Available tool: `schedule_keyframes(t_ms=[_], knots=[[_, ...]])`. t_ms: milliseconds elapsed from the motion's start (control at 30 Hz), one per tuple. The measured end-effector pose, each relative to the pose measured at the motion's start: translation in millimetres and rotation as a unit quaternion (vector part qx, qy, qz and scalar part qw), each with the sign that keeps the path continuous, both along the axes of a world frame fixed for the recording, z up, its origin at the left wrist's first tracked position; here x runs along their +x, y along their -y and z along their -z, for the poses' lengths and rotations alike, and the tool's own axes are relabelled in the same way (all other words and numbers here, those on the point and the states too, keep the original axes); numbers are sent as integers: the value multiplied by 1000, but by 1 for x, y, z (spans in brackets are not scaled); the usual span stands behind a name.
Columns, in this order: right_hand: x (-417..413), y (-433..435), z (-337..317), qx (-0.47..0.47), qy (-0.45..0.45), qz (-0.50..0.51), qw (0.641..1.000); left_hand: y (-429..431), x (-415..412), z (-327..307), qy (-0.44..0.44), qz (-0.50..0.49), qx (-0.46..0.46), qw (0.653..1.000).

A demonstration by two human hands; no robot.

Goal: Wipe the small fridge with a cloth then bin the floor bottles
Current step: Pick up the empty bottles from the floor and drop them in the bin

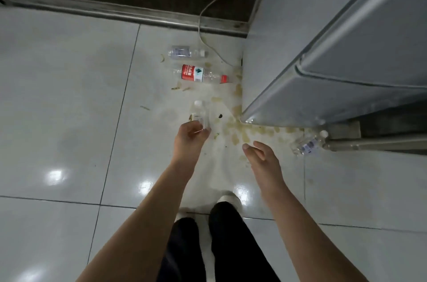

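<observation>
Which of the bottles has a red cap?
The bottle with the red label, lying on its side near the fridge. The other three, including the small bottle that the left hand grips, have white caps.

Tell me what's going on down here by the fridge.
A person stands on the pale tiled floor beside a grey fridge. Their left hand grips a small clear plastic bottle with a white cap. The right hand is open and holds nothing. Three more lie on the floor: a red-labelled clear bottle, a clear bottle beyond it, and a clear bottle by the fridge's foot. No bin is in view.
</observation>
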State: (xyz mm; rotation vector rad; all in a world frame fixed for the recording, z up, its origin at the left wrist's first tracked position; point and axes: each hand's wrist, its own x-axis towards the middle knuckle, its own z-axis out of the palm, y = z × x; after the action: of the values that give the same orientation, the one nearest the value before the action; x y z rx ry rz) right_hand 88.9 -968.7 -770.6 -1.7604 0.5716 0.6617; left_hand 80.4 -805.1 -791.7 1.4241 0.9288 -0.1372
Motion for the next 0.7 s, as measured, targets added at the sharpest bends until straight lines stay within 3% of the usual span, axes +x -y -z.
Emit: schedule_keyframes(t_ms=[300, 600, 700], knots=[[11, -2, 165, -15, 2, -13, 1000, -37, 34, 202, -110, 67, 127, 984], [33, -10, 262, -13, 22, -21, 999, -47, 76, 300, -93, 180, 261, 944], [39, -7, 275, -14, 42, 8, 999, -52, 85, 314, -133, 215, 274, 928]])
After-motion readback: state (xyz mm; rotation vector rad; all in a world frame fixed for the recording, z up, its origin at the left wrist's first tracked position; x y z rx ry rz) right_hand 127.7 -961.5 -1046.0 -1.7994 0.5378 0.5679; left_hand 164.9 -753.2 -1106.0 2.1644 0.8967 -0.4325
